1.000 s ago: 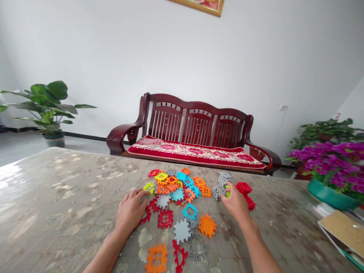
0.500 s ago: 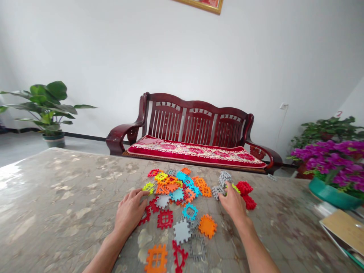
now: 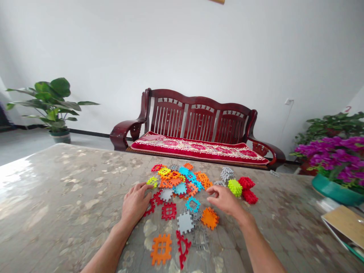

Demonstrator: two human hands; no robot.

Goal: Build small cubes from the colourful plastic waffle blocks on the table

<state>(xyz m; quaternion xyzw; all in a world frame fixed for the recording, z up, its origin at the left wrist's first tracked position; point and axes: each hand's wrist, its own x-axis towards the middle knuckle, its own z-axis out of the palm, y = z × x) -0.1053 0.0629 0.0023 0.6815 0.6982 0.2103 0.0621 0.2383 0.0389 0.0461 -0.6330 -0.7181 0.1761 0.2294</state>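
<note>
My left hand (image 3: 136, 203) lies with its fingers stretched out at the left edge of a loose pile of toothed plastic building tiles. Its fingertips are next to a yellow-green tile (image 3: 152, 182), and a red tile (image 3: 149, 208) is partly hidden beside its thumb. Just right of the pile hovers my right hand (image 3: 224, 199), fingers loosely bent, thumb and forefinger apart, nothing visible between them. Blue tiles (image 3: 181, 188) and orange tiles (image 3: 203, 179) are nearest to it. Behind it are a yellow-green stack (image 3: 235, 188), red stacks (image 3: 246, 183) and a grey stack (image 3: 227, 173).
Nearer to me lie an orange window tile (image 3: 161, 249), a red triangular tile (image 3: 182, 248) and a light grey tile (image 3: 185, 222). A teal flowerpot (image 3: 332, 191) and a box (image 3: 345, 227) stand at the right. Beyond the table (image 3: 71, 212) is a wooden sofa (image 3: 199, 117).
My right hand has moved left from the sorted stacks toward the pile, uncovering the yellow-green stack. My left hand keeps its place beside the pile. The camera view has shifted slightly.
</note>
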